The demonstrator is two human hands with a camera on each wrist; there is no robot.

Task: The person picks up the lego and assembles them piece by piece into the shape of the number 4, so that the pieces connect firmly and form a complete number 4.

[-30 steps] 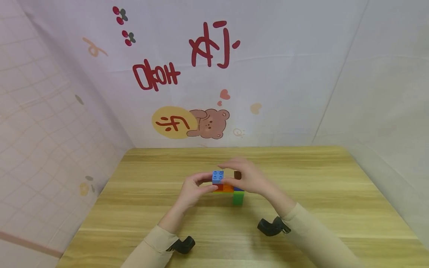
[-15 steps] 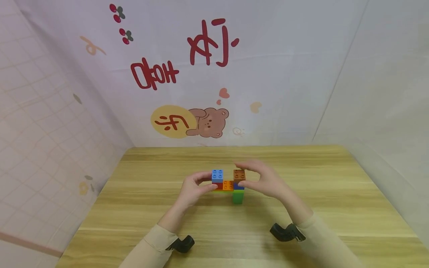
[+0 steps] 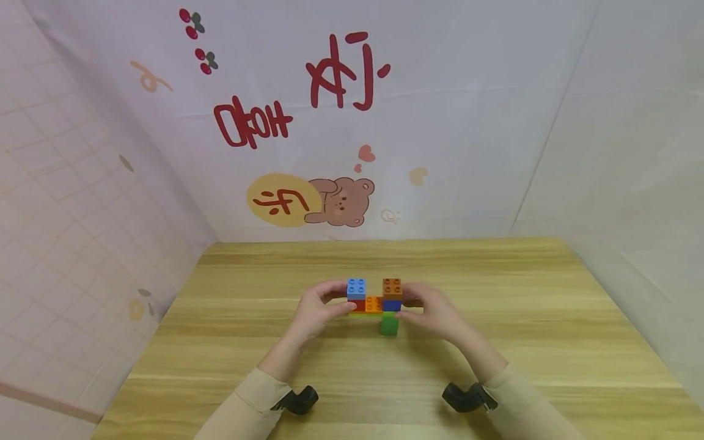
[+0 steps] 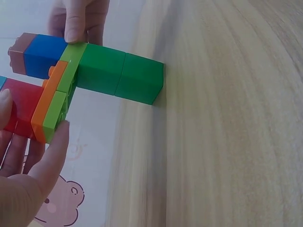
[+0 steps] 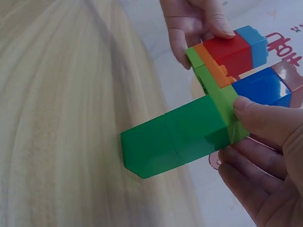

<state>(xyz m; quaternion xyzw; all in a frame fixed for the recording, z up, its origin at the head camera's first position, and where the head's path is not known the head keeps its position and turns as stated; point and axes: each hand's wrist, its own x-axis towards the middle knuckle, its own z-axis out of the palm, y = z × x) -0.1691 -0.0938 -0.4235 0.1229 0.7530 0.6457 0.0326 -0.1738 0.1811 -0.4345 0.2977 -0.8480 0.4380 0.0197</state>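
Observation:
A toy building-block structure stands upright, its pillar of two green bricks lowest. Across the pillar's top run lime-green pieces, with an orange piece above them on the left part. A red brick topped by a light blue brick forms the left stack; a blue brick under a brown brick forms the right one. My left hand grips the left end, thumb on the red brick. With thumb at the lime-green piece beside the blue brick, my right hand holds the right end.
The structure's lower end is close over the wood-grain table. Behind the table hangs a white cloth backdrop with red lettering and a printed bear. Black wrist mounts sit at both sleeves.
My right hand has gone from beside the light blue brick to the brown brick, then down to the structure's right side. My left hand keeps its grip at the left end.

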